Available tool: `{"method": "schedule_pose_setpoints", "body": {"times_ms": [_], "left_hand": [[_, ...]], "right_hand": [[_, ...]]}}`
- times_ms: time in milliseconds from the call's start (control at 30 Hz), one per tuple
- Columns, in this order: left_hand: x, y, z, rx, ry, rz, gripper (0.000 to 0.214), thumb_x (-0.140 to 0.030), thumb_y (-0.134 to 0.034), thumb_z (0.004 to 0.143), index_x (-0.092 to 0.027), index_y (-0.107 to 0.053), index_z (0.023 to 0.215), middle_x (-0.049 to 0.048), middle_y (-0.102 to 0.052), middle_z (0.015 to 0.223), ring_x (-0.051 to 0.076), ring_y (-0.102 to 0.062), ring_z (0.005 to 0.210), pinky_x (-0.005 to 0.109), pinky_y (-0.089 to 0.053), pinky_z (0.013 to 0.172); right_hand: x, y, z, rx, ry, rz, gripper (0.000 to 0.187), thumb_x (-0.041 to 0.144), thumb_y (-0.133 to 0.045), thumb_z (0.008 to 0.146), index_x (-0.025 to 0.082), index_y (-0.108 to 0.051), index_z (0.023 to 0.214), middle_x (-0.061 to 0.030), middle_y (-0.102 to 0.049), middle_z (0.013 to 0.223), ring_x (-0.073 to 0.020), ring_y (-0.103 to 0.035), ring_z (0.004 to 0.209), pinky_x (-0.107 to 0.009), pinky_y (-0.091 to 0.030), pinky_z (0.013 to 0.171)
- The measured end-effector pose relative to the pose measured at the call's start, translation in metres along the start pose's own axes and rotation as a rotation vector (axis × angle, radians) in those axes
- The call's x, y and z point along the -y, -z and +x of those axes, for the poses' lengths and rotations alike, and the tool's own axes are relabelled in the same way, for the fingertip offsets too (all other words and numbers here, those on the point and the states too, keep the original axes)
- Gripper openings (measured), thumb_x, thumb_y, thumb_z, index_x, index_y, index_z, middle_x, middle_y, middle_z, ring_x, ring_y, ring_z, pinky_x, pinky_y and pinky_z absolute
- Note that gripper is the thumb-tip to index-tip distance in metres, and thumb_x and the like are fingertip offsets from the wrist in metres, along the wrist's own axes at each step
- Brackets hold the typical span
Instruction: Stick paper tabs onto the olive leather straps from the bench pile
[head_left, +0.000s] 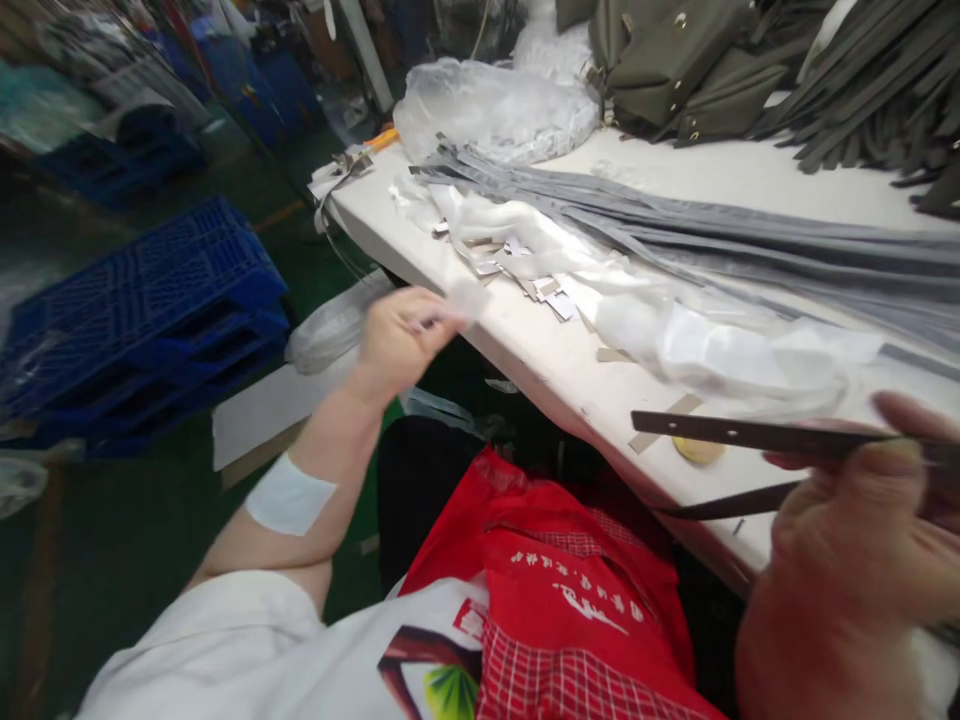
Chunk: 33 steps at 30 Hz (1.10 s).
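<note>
My left hand (pixel 405 338) is closed in a pinch just off the table's front edge. From its fingertips sticks out a small whitish piece (pixel 469 300), blurred, perhaps paper or film. At the lower right, my right hand (pixel 847 550) grips a dark strap (pixel 739 432) with small holes along it. A second dark strip (pixel 739 502) extends from the same hand below it; whether both are one folded piece I cannot tell. Under the strap a yellowish round object (pixel 697 450) lies on the white table (pixel 540 355), partly covered.
Small paper and grey scraps (pixel 551 295) lie beside crumpled white film (pixel 637 320). Long grey strips (pixel 690 230) stretch across the table. Behind are a clear plastic bag (pixel 495 105), olive bags (pixel 675 65) and dark straps (pixel 877 100). Blue pallets (pixel 142 310) stand on the floor left.
</note>
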<state>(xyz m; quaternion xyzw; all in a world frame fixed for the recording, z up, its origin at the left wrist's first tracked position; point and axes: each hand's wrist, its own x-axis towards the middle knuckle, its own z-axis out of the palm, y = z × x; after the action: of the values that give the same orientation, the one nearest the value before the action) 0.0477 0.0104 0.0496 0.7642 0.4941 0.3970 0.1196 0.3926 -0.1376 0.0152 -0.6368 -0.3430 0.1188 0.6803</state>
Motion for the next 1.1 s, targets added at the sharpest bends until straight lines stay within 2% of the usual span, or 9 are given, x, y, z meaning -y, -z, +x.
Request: {"method": "schedule_pose_setpoints", "body": {"times_ms": [33, 100, 167, 233, 500, 733, 867, 967, 1100], "left_hand": [[-0.007, -0.020, -0.011, 0.090, -0.019, -0.041, 0.019, -0.032, -0.072, 0.081, -0.017, -0.074, 0.071, 0.0008, -0.069, 0.074, 0.014, -0.063, 0.066, 0.026, -0.047, 0.060], [-0.016, -0.053, -0.034, 0.337, 0.072, -0.210, 0.017, -0.030, -0.068, 0.085, -0.016, -0.075, 0.076, 0.0027, -0.070, 0.078, 0.014, -0.065, 0.069, 0.024, -0.048, 0.063], [-0.019, -0.072, -0.054, 0.445, 0.168, -0.281, 0.017, -0.029, -0.068, 0.084, -0.016, -0.074, 0.076, 0.0038, -0.070, 0.079, 0.014, -0.065, 0.069, 0.023, -0.048, 0.064], [-0.020, -0.078, -0.068, 0.523, 0.199, -0.307, 0.014, -0.026, -0.069, 0.082, -0.016, -0.074, 0.074, 0.0040, -0.070, 0.079, 0.014, -0.064, 0.071, 0.022, -0.047, 0.064], [-0.025, -0.074, -0.075, 0.657, 0.252, -0.420, 0.008, -0.023, -0.073, 0.075, -0.016, -0.074, 0.072, 0.0022, -0.068, 0.076, 0.012, -0.060, 0.065, 0.020, -0.044, 0.059], [-0.023, -0.077, -0.078, 0.772, 0.224, -0.609, 0.018, -0.029, -0.075, 0.074, -0.012, -0.071, 0.077, 0.0040, -0.068, 0.077, 0.013, -0.061, 0.067, 0.021, -0.045, 0.060], [-0.026, -0.073, -0.077, 0.823, 0.198, -0.654, 0.020, -0.032, -0.076, 0.074, -0.013, -0.072, 0.077, 0.0032, -0.066, 0.076, 0.013, -0.060, 0.068, 0.021, -0.045, 0.061], [-0.031, -0.068, -0.075, 0.824, 0.176, -0.681, 0.022, -0.034, -0.074, 0.077, -0.012, -0.072, 0.076, 0.0034, -0.066, 0.076, 0.012, -0.059, 0.068, 0.021, -0.044, 0.062], [-0.038, -0.064, -0.076, 0.772, 0.174, -0.662, 0.034, -0.044, -0.069, 0.083, -0.010, -0.071, 0.079, 0.0025, -0.061, 0.071, 0.011, -0.053, 0.066, 0.021, -0.040, 0.059]], "right_hand": [[0.004, -0.008, -0.004, -0.012, 0.008, -0.014, 0.038, 0.048, -0.070, 0.080, 0.025, -0.073, 0.110, -0.0068, -0.070, 0.094, -0.0260, -0.068, 0.071, -0.043, -0.053, 0.061], [0.008, -0.022, -0.013, 0.049, -0.014, -0.032, 0.031, 0.041, -0.072, 0.080, 0.023, -0.075, 0.105, -0.0044, -0.070, 0.080, -0.0212, -0.065, 0.063, -0.039, -0.053, 0.060], [0.008, -0.030, -0.021, 0.132, -0.039, 0.006, 0.030, 0.038, -0.069, 0.084, 0.022, -0.074, 0.109, -0.0035, -0.071, 0.077, -0.0180, -0.064, 0.060, -0.034, -0.053, 0.059], [0.005, -0.035, -0.026, 0.151, -0.031, 0.077, 0.028, 0.036, -0.068, 0.086, 0.021, -0.074, 0.109, -0.0032, -0.072, 0.078, -0.0157, -0.064, 0.060, -0.030, -0.054, 0.059], [0.003, -0.042, -0.038, 0.209, -0.008, 0.162, 0.027, 0.033, -0.067, 0.089, 0.023, -0.071, 0.113, -0.0016, -0.073, 0.083, -0.0128, -0.068, 0.065, -0.025, -0.056, 0.062], [0.006, -0.038, -0.042, 0.307, -0.055, 0.124, 0.026, 0.038, -0.068, 0.087, 0.023, -0.073, 0.108, -0.0015, -0.074, 0.081, -0.0128, -0.067, 0.066, -0.024, -0.057, 0.064], [0.009, -0.038, -0.042, 0.293, -0.067, 0.130, 0.028, 0.040, -0.067, 0.088, 0.023, -0.072, 0.110, -0.0015, -0.074, 0.081, -0.0125, -0.065, 0.065, -0.024, -0.056, 0.063], [0.011, -0.041, -0.044, 0.332, -0.090, 0.141, 0.030, 0.042, -0.068, 0.086, 0.022, -0.073, 0.107, -0.0023, -0.073, 0.081, -0.0141, -0.065, 0.066, -0.026, -0.057, 0.063], [0.009, -0.050, -0.049, 0.498, -0.200, 0.181, 0.036, 0.052, -0.066, 0.084, 0.022, -0.075, 0.100, -0.0059, -0.074, 0.084, -0.0206, -0.069, 0.079, -0.033, -0.059, 0.071]]}}
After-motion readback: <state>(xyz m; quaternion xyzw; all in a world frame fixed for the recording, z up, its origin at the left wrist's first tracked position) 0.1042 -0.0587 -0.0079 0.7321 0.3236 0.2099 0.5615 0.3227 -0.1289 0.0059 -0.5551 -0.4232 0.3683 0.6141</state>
